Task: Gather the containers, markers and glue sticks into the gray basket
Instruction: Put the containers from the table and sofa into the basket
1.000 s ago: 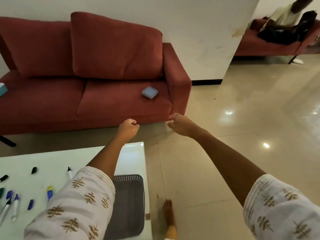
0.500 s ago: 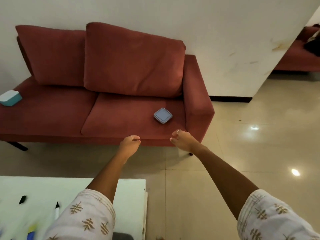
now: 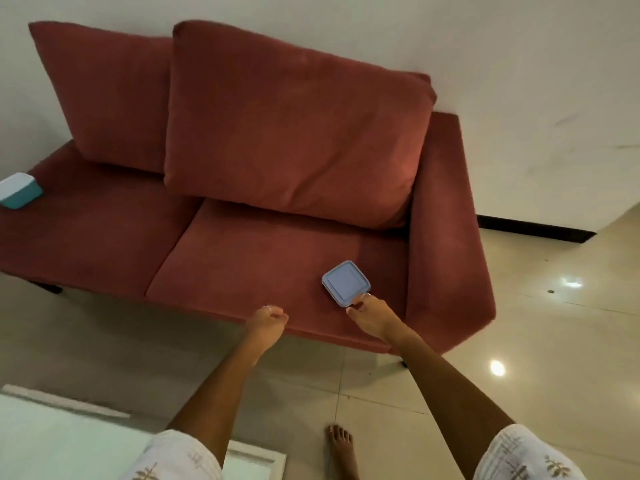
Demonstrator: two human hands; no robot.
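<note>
A flat square container with a blue-grey lid lies on the right seat cushion of the red sofa. My right hand reaches out to it, fingertips touching its near corner, not closed around it. My left hand hovers over the sofa's front edge, fingers loosely curled with nothing in them. A second container, teal with a white lid, sits at the far left end of the seat. The gray basket, markers and glue sticks are out of view.
A white table corner shows at the bottom left. Two big back cushions lean on the wall. My bare foot stands on the glossy tiled floor between table and sofa.
I have moved closer to the sofa. Both hands advanced over the seat and my right hand now touches the blue-grey container. The table with markers and basket slid out of view.
</note>
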